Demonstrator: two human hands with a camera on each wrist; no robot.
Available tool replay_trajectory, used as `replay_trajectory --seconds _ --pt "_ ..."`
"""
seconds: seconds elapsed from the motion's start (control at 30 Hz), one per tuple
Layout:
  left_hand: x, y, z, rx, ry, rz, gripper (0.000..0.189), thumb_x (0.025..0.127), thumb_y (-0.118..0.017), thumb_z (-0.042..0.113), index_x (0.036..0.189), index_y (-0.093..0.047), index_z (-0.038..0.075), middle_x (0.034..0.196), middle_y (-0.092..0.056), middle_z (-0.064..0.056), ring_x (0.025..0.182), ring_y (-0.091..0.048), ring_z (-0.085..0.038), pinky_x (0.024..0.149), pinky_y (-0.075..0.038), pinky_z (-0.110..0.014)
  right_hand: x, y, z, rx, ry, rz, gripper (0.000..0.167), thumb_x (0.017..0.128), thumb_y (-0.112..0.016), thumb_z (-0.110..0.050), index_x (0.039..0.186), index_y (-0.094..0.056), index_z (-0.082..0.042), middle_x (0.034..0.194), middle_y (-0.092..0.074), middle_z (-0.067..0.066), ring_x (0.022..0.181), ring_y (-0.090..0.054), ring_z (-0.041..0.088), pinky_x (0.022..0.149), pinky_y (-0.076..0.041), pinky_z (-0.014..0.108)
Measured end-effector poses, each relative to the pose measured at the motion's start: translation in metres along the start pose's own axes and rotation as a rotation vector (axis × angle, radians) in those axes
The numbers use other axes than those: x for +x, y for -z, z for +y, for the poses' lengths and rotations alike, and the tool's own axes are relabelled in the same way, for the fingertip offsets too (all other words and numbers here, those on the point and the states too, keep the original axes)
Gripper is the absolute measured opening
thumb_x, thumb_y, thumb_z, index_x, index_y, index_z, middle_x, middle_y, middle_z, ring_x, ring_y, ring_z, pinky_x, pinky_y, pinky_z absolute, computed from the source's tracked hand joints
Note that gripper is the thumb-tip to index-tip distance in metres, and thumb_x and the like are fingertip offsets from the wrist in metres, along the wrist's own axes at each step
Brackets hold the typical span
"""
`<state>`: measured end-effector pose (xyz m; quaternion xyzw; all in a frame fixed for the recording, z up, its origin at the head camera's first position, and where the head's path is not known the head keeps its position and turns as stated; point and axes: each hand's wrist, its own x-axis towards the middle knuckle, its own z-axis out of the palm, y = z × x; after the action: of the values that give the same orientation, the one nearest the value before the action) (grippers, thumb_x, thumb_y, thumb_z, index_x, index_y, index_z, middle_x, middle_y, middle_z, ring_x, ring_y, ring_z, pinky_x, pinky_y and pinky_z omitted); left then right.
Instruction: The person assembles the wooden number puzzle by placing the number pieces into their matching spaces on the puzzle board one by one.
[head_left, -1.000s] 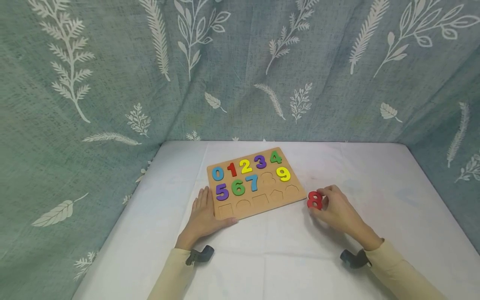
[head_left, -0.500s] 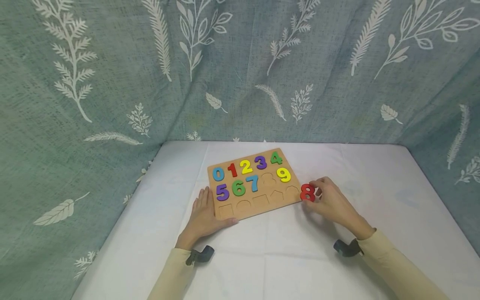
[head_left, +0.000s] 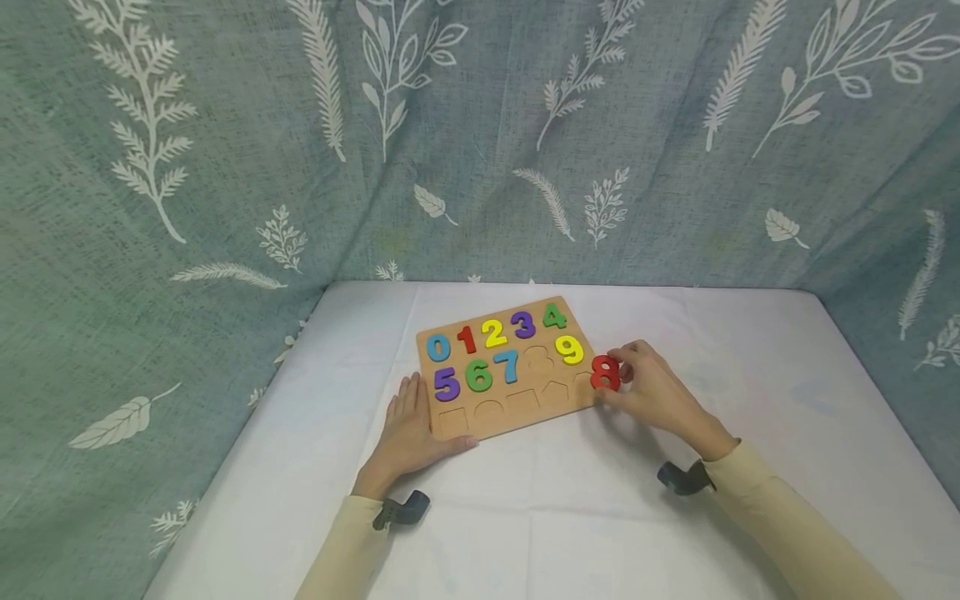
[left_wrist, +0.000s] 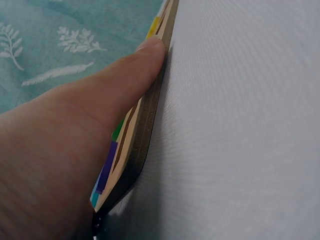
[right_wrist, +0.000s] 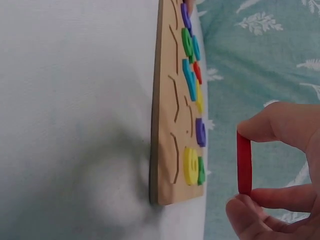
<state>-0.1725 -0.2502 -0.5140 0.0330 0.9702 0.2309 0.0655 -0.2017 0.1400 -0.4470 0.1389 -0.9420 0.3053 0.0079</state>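
A wooden number puzzle board (head_left: 465,417) lies slightly turned on the white table. Coloured digits sit in its top two rows, with a bare 8-shaped recess (head_left: 537,359) left of the yellow 9 (head_left: 569,350). My right hand (head_left: 660,393) pinches a red number 8 (head_left: 605,373) between thumb and fingers; it overlaps the board's right edge in the head view. From the right wrist view, the red 8 (right_wrist: 244,165) is seen edge-on, held above the table. My left hand (head_left: 408,433) rests along the board's left side, fingers straight, thumb (left_wrist: 145,60) against the near edge.
Bare shape outlines, including a square recess (head_left: 452,419), run along the board's near row. A white cloth (head_left: 510,533) covers the table. Green leaf-patterned curtain (head_left: 480,167) stands behind and at both sides. A dark wrist camera (head_left: 684,478) sits on the right wrist.
My right hand has moved left and slightly away from me, bringing the red 8 from beside the board to over its right edge. My left hand stays in place.
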Motion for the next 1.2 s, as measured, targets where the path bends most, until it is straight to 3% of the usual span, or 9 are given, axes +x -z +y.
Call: replay_trajectory --seconds 0.77,1.2 --pt "0.001 -0.001 0.0 0.007 0.01 -0.004 0.147 0.07 -0.072 0.085 0.166 0.005 0.004 0.176 0.007 -0.017 0.164 0.009 -0.036 0.132 -0.004 -0.061 0.043 -0.002 -0.01 0.043 0.125 -0.071 0.058 0.083 -0.086 -0.02 0.13 -0.065 0.007 0.116 -0.062 0.019 0.094 -0.063 0.024 0.076 -0.054 0.03" --pt "-0.001 0.0 0.0 0.008 0.002 0.004 0.147 0.07 -0.072 0.084 0.165 0.004 0.002 0.175 0.006 -0.018 0.164 0.009 -0.036 0.132 -0.003 -0.061 0.066 -0.008 -0.015 0.076 0.153 -0.131 0.057 0.084 -0.085 -0.019 0.132 -0.065 0.005 0.123 -0.06 0.018 0.099 -0.064 0.025 0.085 -0.061 0.038"
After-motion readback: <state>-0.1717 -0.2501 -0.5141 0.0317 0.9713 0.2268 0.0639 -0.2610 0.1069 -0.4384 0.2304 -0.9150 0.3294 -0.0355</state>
